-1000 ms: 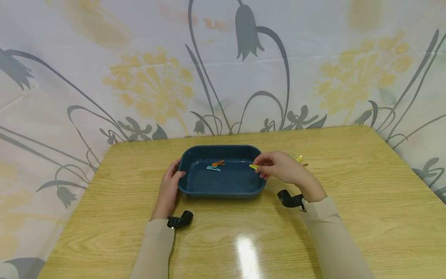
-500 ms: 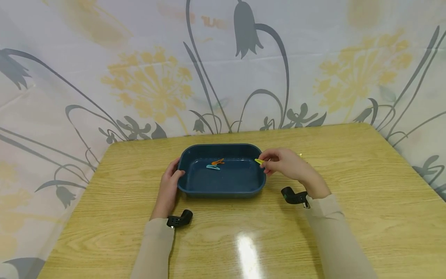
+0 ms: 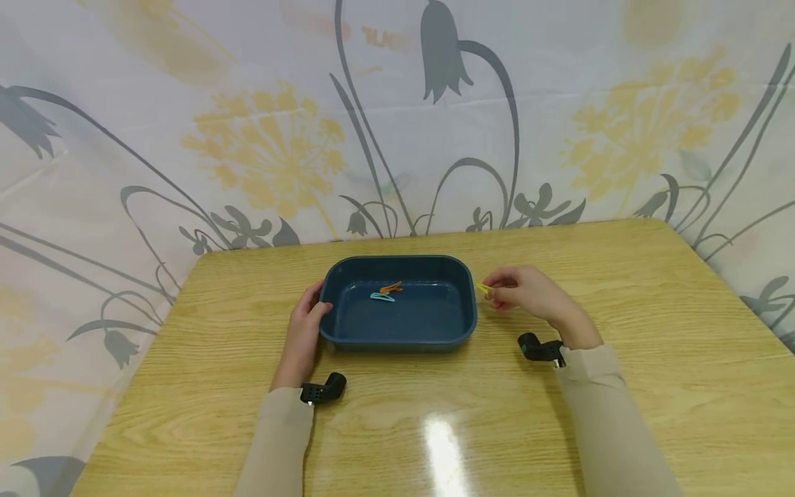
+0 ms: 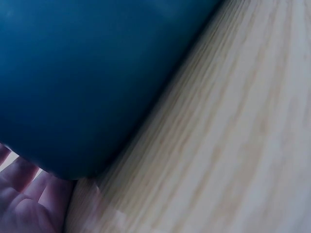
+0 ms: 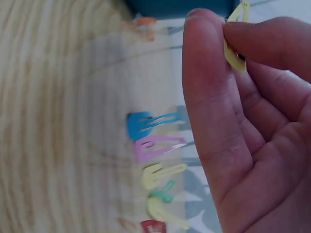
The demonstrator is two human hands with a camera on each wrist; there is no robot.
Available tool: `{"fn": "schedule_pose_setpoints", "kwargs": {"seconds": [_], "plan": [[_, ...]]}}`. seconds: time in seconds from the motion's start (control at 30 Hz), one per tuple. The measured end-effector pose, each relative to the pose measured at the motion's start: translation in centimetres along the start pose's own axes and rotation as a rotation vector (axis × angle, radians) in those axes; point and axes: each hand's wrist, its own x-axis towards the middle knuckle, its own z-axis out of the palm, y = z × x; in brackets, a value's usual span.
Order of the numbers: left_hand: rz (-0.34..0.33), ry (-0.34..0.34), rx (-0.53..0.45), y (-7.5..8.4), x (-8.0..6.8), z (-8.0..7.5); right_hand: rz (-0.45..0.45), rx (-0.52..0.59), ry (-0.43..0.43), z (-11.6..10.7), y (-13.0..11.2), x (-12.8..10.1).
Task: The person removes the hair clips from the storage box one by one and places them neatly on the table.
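Note:
My left hand [image 3: 304,328] grips the left end of a dark blue tray [image 3: 397,343], thumb over the rim and fingers along the outer wall. Inside the tray lie an orange snap hair clip [image 3: 391,288] and a light blue hair clip [image 3: 381,297], close together. Just outside the right rim, my right hand [image 3: 528,293] pinches a yellow hair clip [image 5: 235,53] between thumb and forefinger. In the left wrist view, fingers [image 4: 29,194] show at the bottom edge of the tray's wall.
On the wooden table [image 3: 397,442], the right wrist view shows a row of clips: an orange one [image 5: 147,26], a blue one [image 5: 143,125], a pink one [image 5: 150,147], a yellow one [image 5: 154,175], a green one [image 5: 165,192] and others. My right hand hides them from the head view.
My right hand has moved right, from over the tray's right end to beyond its rim, with the yellow hair clip still pinched. The left hand stays on the tray.

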Motion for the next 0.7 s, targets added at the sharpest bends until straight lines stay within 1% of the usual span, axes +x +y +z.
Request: {"fn": "schedule_pose_setpoints", "kwargs": {"seconds": [0.17, 0.33, 0.57, 0.7], "plan": [[0.000, 0.007, 0.004, 0.1, 0.1, 0.0, 0.028, 0.025, 0.001, -0.1, 0.6, 0.0], [0.000, 0.009, 0.011, 0.0, 0.2, 0.0, 0.033, 0.006, 0.037, -0.6, 1.0, -0.2], [-0.001, 0.002, 0.001, -0.2, 0.0, 0.0, 0.073, 0.080, 0.073, -1.1, 1.8, -0.8], [-0.004, -0.004, -0.005, -0.1, 0.0, 0.0, 0.082, 0.078, 0.091, -1.3, 2.1, -1.0]]}}
